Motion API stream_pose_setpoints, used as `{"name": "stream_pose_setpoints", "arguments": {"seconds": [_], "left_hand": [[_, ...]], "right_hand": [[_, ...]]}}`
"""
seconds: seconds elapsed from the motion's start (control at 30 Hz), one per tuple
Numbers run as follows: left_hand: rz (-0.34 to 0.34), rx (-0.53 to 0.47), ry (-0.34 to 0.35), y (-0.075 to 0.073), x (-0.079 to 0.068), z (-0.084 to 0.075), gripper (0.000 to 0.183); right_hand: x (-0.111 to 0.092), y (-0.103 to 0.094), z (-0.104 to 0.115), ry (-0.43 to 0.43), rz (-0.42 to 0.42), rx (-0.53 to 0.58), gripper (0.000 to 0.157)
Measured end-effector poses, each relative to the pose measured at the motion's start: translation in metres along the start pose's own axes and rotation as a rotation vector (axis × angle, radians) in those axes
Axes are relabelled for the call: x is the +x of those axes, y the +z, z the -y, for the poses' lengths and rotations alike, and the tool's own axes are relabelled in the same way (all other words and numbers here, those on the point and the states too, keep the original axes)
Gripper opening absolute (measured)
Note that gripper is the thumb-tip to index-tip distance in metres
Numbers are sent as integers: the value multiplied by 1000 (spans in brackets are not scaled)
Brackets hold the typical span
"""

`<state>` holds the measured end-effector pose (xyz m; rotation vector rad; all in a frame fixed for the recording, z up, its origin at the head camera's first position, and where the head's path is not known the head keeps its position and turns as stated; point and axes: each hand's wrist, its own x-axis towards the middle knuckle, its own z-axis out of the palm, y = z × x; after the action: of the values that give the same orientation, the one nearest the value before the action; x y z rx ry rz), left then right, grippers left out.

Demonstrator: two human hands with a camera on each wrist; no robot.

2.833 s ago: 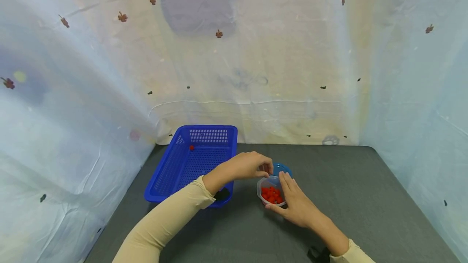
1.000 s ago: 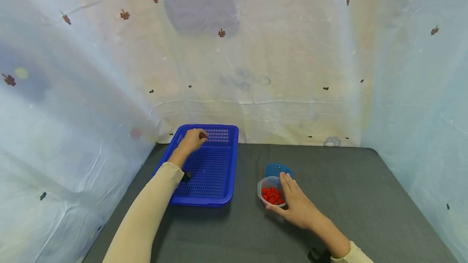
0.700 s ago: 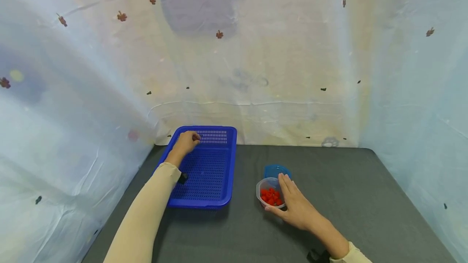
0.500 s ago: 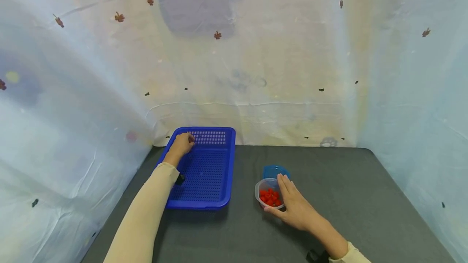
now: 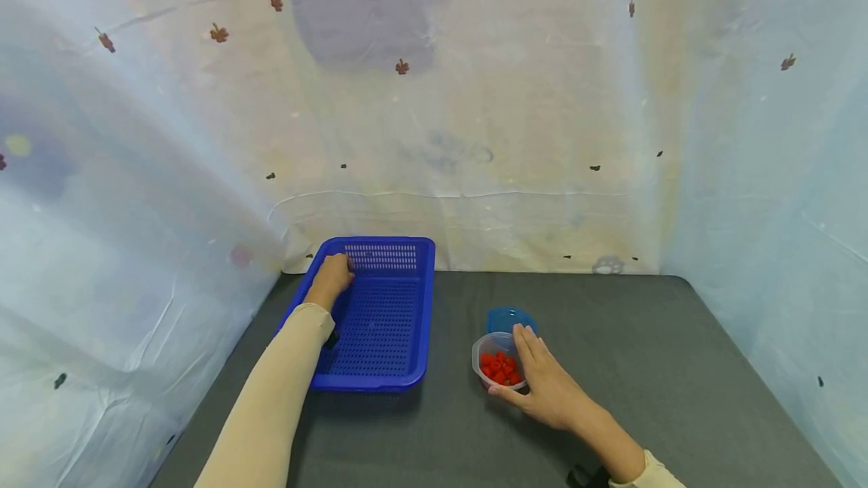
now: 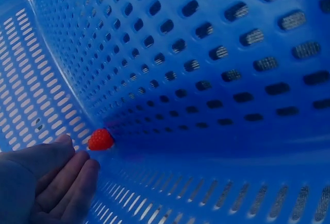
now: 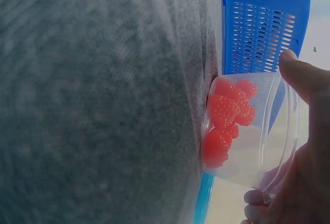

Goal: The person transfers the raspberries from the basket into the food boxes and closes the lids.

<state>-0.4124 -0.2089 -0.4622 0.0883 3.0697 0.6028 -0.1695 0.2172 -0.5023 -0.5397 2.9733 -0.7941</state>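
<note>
My left hand (image 5: 332,277) reaches down into the far left corner of a blue perforated basket (image 5: 429,322). In the left wrist view a single red raspberry (image 6: 100,139) lies in that corner, just beyond the fingertips of the left hand (image 6: 51,177), whose fingers are loosely bent with nothing between them. My right hand (image 5: 551,391) holds a clear plastic container (image 5: 480,358) by its rim, thumb on the near side and fingers on the far side. Several red raspberries (image 7: 224,110) lie at the bottom of the upright container.
A blue lid (image 5: 503,318) lies on the dark grey table (image 5: 610,337) behind the container. The basket stands left of the container, near the table's back edge. A patterned curtain (image 5: 475,134) hangs behind and along both sides.
My left hand has gone from over the container to the basket, then lower into its far left corner. The right hand stays at the container's rim.
</note>
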Motion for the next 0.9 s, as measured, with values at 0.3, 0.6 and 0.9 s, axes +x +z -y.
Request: {"name": "stream_pose_setpoints", "arguments": {"seconds": [0.3,0.6,0.9], "left_hand": [[23,14,-22,-2,-7,-5,28],[59,19,-23,2,-3,-2,26],[67,29,19,8,3,5,15]], "right_hand": [[0,-1,0,14,15,3,120],[-1,-1,-1,13,15,11,118],[-1,-1,-1,18,19,13,119]]}}
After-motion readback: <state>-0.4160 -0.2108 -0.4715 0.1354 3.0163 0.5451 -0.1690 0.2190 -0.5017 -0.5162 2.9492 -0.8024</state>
